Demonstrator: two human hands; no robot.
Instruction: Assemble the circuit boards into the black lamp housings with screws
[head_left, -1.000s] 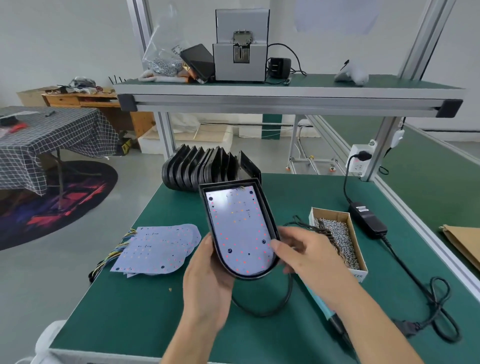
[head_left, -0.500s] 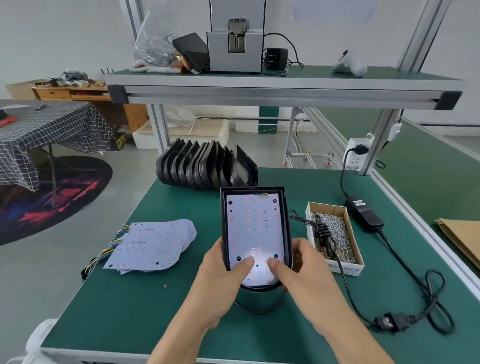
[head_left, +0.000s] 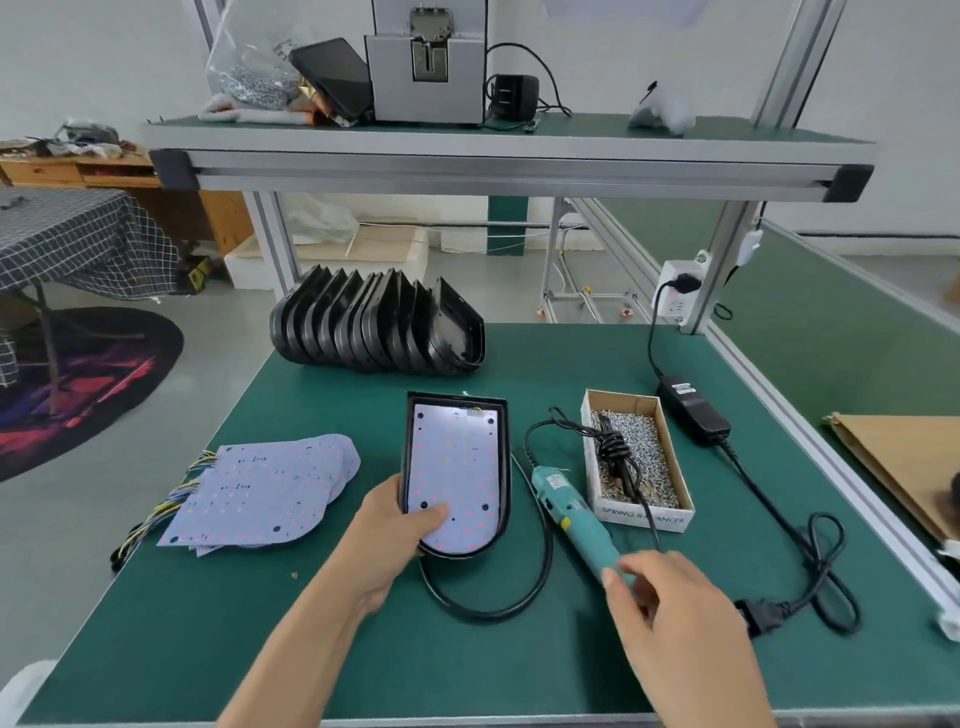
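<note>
The lamp housing (head_left: 456, 475), circuit board seated inside, now lies flat on the bench (head_left: 363, 639) at frame centre. The left hand (head_left: 387, 535) holds it, thumb on the board; the right hand (head_left: 670, 597) has let go, its loosely curled fingers closing on the screwdriver (head_left: 576, 517) (screws next, probably).

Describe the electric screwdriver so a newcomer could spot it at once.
On the green bench, look between the black lamp housing and the cardboard box of screws. The electric screwdriver lies there slanted, the only teal tool, near the right hand.
</note>
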